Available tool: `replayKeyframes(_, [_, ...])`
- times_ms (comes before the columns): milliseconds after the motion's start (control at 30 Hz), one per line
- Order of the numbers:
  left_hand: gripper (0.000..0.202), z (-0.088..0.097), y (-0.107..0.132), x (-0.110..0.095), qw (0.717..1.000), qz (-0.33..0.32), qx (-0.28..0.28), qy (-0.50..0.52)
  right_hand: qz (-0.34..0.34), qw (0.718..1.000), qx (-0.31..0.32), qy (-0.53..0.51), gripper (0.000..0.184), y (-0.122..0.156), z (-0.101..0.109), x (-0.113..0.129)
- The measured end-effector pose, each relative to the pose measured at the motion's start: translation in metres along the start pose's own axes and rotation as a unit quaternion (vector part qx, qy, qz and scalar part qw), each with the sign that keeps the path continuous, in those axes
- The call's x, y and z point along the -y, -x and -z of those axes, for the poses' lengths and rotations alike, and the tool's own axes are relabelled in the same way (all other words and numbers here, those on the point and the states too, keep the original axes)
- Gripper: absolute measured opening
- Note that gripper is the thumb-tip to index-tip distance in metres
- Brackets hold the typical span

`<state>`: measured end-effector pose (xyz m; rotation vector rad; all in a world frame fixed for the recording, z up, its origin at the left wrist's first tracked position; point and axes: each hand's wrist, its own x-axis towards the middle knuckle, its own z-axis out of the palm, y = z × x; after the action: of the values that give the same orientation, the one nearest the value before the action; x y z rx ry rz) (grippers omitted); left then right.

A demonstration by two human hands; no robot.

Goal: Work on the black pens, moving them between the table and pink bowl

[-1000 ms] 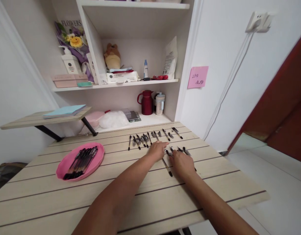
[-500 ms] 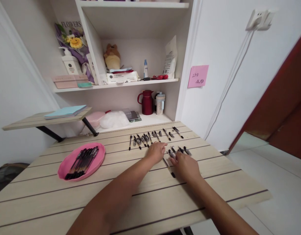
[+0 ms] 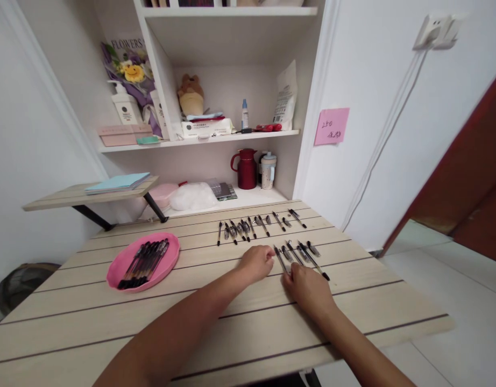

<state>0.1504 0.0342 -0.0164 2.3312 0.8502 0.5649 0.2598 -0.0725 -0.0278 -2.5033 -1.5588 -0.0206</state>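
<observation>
My right hand (image 3: 307, 285) rests low over the table, its fingers closed on the lower end of a black pen (image 3: 280, 258). Just left of that pen's upper end is my left hand (image 3: 256, 263), fingers curled in; nothing shows in it. Right of the held pen lie more pens (image 3: 313, 262) and short clear-and-black pieces that look like pen caps (image 3: 313, 249). Behind my hands, a row of similar pens (image 3: 264, 226) and caps stretches across the table. A pink tray (image 3: 173, 258) at the left holds a pile of pens (image 3: 145, 263).
The slatted wooden table (image 3: 191, 328) meets a white shelf unit (image 3: 232, 138) at the back. A small raised stand (image 3: 62, 199) with blue paper is at the back left. On the lower shelf are a red jug (image 3: 247, 169), a cup (image 3: 268, 170) and a white bag (image 3: 193, 196).
My left fingers, stretched out before, are now curled. My right hand has come to hold the pen at its lower end. The whole view has shifted slightly.
</observation>
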Motion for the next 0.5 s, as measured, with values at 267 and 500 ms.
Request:
replayKeyframes(267, [0.021,0.083,0.047,0.030,0.996,0.027,-0.072,-0.037,-0.005,1.000,-0.013,0.002,0.026,0.000,-0.004,-0.003])
replayKeyframes(500, [0.030,0.220,0.097,0.101,0.925,0.215,-0.226,-0.218,-0.015,1.000,-0.018,0.001,0.025,0.003,-0.003,-0.007])
